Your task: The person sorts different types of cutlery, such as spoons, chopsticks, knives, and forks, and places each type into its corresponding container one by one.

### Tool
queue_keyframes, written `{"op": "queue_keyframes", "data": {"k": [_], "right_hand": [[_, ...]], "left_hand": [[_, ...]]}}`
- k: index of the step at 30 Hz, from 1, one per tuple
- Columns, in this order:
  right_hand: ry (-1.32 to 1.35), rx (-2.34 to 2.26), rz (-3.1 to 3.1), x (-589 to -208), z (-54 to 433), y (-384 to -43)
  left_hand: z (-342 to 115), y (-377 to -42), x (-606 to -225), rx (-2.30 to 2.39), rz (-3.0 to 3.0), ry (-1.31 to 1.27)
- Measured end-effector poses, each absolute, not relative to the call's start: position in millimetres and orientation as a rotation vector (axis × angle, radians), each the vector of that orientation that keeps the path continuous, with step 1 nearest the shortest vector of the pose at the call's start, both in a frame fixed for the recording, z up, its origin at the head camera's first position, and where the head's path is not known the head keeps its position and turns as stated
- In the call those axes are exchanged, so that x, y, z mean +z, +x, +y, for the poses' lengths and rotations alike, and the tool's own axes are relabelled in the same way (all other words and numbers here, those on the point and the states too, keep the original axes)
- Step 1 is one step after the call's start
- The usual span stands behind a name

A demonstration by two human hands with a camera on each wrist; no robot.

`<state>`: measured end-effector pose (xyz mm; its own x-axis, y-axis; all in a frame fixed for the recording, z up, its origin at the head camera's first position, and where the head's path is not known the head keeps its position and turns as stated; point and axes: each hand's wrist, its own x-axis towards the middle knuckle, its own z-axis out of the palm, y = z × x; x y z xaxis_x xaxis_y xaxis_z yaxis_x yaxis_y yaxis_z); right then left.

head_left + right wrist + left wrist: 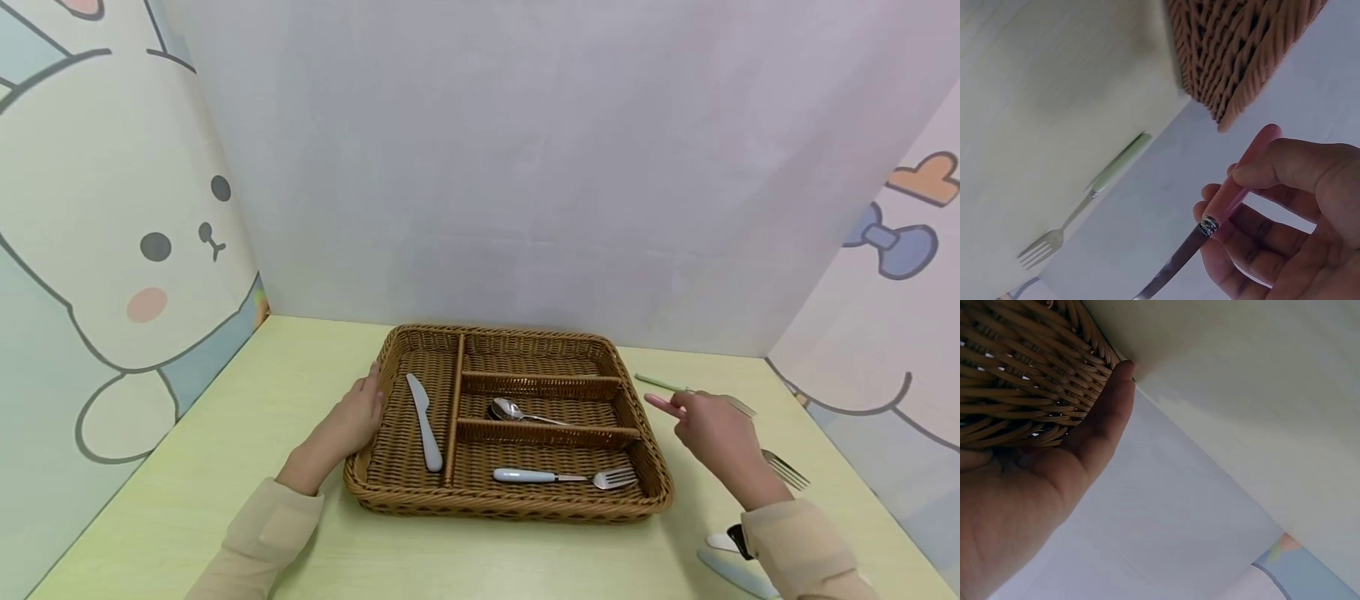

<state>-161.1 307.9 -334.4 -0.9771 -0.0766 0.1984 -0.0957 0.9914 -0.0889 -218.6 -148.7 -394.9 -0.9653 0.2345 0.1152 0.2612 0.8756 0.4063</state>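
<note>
My left hand holds the left rim of a brown wicker cutlery tray. In the left wrist view, a straight finger lies along the woven outer wall. Right of the tray, my right hand grips a pink-handled fork in the air; its tines show past the hand in the head view. Inside the tray, a white knife lies in the left compartment, spoons in the middle one, and a fork with a pale blue handle in the front one.
A green-handled fork lies on the table behind my right hand. Near my right sleeve are a white piece and a pale blue piece, partly hidden. A pale wall stands behind the tray.
</note>
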Motion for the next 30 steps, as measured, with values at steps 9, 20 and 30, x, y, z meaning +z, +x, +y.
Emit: {"op": "queue_keyframes", "data": {"k": [9,20,30], "right_hand": [[0.217,0.099,-2.859,-328.1,268.1,-150.7],[0.463,-0.027,-2.65,-331.0,225.7,-138.2],[0.597,-0.123,-2.672,-336.7,186.6,-126.1]], "left_hand": [[-148.3,-217.8,-394.3,-0.661,-2.979,-0.393],[-149.1,-218.3,-395.2,-0.66,-2.966,-0.404],[-148.7,-216.9,-395.1,-0.669,-2.959,-0.417]]}}
